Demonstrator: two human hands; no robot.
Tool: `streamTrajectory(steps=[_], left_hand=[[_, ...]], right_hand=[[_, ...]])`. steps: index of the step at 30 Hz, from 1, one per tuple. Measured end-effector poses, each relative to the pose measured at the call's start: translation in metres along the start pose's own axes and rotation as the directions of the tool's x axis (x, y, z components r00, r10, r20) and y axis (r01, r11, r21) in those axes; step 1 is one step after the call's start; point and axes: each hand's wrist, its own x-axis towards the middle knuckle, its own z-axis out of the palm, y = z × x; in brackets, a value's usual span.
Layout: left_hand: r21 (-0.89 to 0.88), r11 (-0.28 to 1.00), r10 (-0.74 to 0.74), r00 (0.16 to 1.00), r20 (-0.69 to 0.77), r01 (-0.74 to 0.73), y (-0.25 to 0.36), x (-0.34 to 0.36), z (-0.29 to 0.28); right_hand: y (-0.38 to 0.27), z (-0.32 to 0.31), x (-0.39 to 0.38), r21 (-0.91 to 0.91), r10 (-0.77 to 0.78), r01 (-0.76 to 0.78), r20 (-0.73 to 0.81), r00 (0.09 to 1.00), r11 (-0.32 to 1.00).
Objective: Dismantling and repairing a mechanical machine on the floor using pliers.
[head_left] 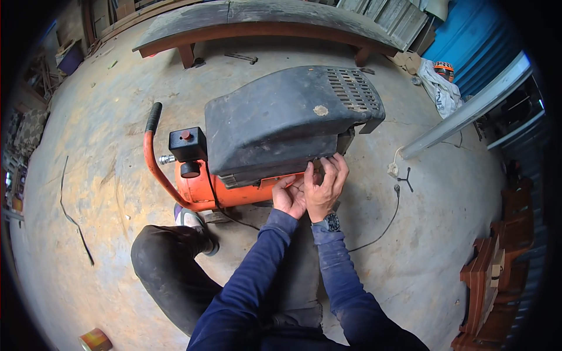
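Note:
An air compressor with an orange tank [192, 186] stands on the floor in front of me. A dark grey plastic cover [266, 117] with a slotted vent sits over its top. My right hand [326, 186] is at the cover's lower edge, thumb and fingers bent against it. Just left of it, my left hand [291, 198] is turned palm up beside the tank, its fingers curled. Whatever lies between the fingers of either hand is hidden. A black pressure switch box [187, 144] with a red knob sits left of the cover, beside the curved orange handle [151, 153].
A long low table [263, 30] stands at the back. To the right are a slanting metal post [468, 108], a white socket [393, 169], a black three-armed tool [405, 179] and the cable plug [397, 188]. A dark strip [72, 219] lies at left, a tin [95, 339] at lower left.

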Motion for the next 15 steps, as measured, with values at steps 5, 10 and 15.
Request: streamTrajectory(steps=[5,10,15], left_hand=[[-0.015,1.000,0.000,1.000,-0.018,-0.001,-0.001,-0.003,0.002],[0.008,0.992,0.130,0.989,-0.069,-0.129,-0.004,-0.002,0.006],[-0.046,0.999,0.020,1.000,-0.005,-0.020,0.001,-0.008,0.005]], right_hand=[[-0.014,-0.003,-0.002,-0.024,0.053,-0.053,0.009,0.999,0.998],[-0.030,-0.003,-0.001,-0.045,0.059,-0.058,0.033,0.998,0.997],[-0.011,-0.003,-0.009,-0.071,0.001,0.003,0.056,0.998,0.997]])
